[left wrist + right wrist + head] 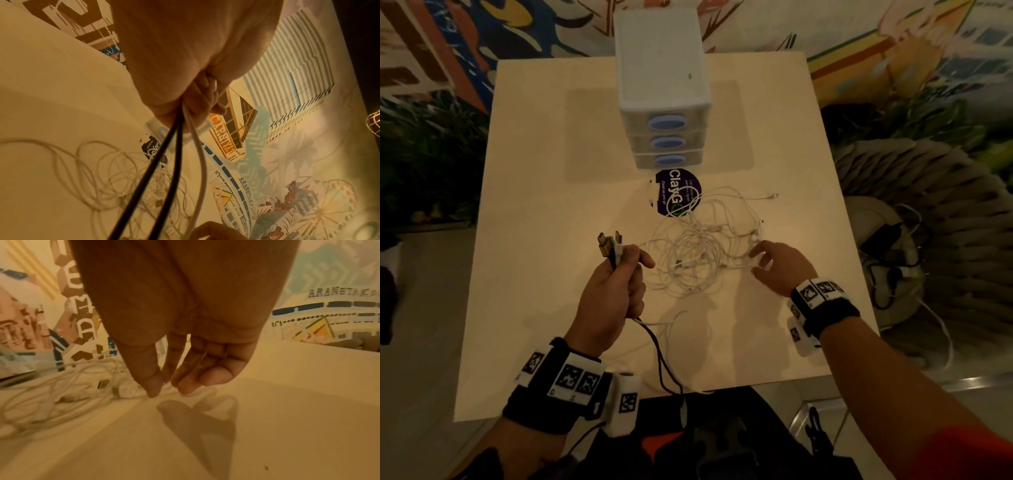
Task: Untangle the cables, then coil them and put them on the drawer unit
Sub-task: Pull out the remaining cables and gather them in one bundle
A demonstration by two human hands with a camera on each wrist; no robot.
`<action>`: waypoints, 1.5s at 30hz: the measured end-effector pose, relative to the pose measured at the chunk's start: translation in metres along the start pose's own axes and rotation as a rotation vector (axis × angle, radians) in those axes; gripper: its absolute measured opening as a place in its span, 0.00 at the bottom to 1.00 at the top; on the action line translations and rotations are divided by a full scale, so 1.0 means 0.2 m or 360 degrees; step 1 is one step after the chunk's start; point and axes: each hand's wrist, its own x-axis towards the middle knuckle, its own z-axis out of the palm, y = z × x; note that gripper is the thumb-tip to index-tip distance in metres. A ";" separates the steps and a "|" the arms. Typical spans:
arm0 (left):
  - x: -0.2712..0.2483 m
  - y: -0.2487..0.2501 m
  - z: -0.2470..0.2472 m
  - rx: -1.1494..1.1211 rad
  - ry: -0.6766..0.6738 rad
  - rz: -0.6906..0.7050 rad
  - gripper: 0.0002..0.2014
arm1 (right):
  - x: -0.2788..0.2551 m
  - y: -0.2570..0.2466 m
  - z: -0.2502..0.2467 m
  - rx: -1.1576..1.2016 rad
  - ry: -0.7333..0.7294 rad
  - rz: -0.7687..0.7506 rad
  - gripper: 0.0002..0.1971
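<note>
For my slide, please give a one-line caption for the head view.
Left hand grips black cable plugs; right hand reaches the tangled white cables before the drawer unit.

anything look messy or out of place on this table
Yes: the white cables lie in one knotted heap mid-table, spilling over the round purple sticker. The black cable held by the left hand trails off the table's near edge. The drawer unit top holds no cables.

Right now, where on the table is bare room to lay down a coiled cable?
The table is bare left of the drawer unit and along the near edge. The middle is crowded: white cables, round sticker, right hand. The drawer unit's top is bare too.
</note>
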 end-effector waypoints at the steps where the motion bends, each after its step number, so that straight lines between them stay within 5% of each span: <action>1: 0.00 0.00 0.01 0.0004 -0.0011 -0.0002 0.18 | 0.00 0.00 0.02 -0.0020 -0.0010 -0.0048 0.15; 13: 0.00 -0.03 0.10 0.0080 -0.0092 -0.0033 0.18 | 0.00 -0.08 -0.01 -0.0309 0.0166 -0.0348 0.07; 23: 0.01 -0.06 0.21 0.0270 -0.0244 0.0034 0.19 | -0.28 -0.09 -0.23 0.0467 0.0549 -0.0588 0.01; 30: 0.05 -0.07 0.34 0.0405 -0.0366 0.0108 0.16 | -0.29 -0.06 -0.47 0.1352 0.0738 -0.0551 0.14; 33: 0.06 -0.06 0.38 0.0422 -0.0387 0.0174 0.15 | -0.29 -0.05 -0.51 0.1346 0.0689 -0.0538 0.16; 37: 0.07 -0.03 0.43 0.0452 -0.0442 0.0269 0.16 | -0.35 -0.12 -0.49 0.1071 0.0618 -0.0629 0.06; 42: 0.09 -0.02 0.48 0.0253 -0.0418 -0.0015 0.17 | -0.44 -0.31 -0.33 0.0615 0.0172 -0.0971 0.03; 45: 0.10 -0.04 0.44 0.0284 -0.0430 -0.0135 0.17 | -0.45 -0.32 -0.25 0.0536 0.0211 -0.1111 0.05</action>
